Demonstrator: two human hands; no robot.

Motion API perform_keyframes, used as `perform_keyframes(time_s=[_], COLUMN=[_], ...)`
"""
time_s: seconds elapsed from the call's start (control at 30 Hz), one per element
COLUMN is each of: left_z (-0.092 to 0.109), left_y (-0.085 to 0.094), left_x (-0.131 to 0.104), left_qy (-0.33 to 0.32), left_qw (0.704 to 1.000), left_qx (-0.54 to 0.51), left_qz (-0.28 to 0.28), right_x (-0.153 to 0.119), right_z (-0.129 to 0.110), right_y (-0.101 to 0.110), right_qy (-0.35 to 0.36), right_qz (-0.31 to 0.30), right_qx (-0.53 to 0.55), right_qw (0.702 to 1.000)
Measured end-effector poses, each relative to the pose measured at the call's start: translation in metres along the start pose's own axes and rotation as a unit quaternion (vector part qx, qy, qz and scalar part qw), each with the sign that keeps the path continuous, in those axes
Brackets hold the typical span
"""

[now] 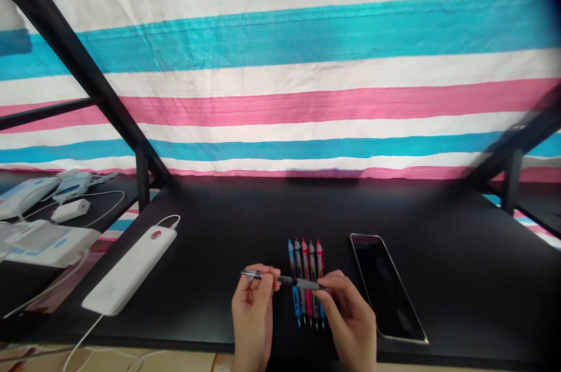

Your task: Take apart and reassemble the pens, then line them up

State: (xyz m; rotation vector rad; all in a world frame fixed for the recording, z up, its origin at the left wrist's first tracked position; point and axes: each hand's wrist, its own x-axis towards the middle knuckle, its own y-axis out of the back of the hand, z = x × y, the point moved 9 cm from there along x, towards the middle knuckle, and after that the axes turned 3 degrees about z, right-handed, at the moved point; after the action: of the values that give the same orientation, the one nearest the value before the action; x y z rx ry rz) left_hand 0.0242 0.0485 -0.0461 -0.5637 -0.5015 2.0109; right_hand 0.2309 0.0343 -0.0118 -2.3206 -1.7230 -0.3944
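Pinches grey-grip pen (287, 280) at nine o'clock end with left hand (253, 310), at three o'clock end with right hand (353, 316). Crosses above five aligned pens (309, 302), with phone (388, 287) toward three o'clock. Demands light, level, two-ended hold.

Left hand (255, 308), right hand (351, 316): both bare, slim-fingered
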Motion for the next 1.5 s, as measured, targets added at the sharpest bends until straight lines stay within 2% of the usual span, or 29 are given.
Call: perform_keyframes(time_s=[0.27,0.4,0.57,0.7,0.87,0.97,1.17,1.33,1.5], left_z=[0.000,-0.001,-0.002,-0.001,-0.003,-0.003,-0.004,-0.007,-0.004], left_y=[0.003,0.003,0.004,0.004,0.005,0.004,0.007,0.007,0.000], left_x=[0.001,0.001,0.000,0.001,0.001,0.000,-0.001,-0.001,-0.002], left_qy=[-0.004,-0.005,0.000,0.002,0.013,0.017,0.023,0.030,0.021], left_qw=[1.000,1.000,1.000,1.000,1.000,1.000,0.999,0.999,1.000], left_qx=[0.008,0.004,0.005,0.004,0.001,-0.001,0.011,0.012,0.005], left_qz=[0.007,0.007,0.012,0.017,0.026,0.025,0.031,0.034,0.012], right_x=[-0.002,-0.003,-0.003,-0.004,-0.003,-0.005,-0.008,-0.010,-0.011], right_z=[-0.002,-0.005,-0.006,-0.009,-0.010,-0.014,-0.017,-0.013,-0.012], right_y=[-0.004,-0.009,-0.004,-0.009,-0.006,-0.012,-0.017,-0.023,-0.024], right_qy=[0.034,0.049,0.063,0.092,0.102,0.118,0.106,0.136,0.133], right_qz=[-0.014,-0.042,-0.020,-0.048,-0.033,-0.054,-0.035,-0.053,-0.061], right_qx=[-0.013,-0.050,-0.066,-0.097,-0.103,-0.115,-0.123,-0.126,-0.131], right_qw=[0.999,0.997,0.996,0.990,0.989,0.985,0.986,0.981,0.981])
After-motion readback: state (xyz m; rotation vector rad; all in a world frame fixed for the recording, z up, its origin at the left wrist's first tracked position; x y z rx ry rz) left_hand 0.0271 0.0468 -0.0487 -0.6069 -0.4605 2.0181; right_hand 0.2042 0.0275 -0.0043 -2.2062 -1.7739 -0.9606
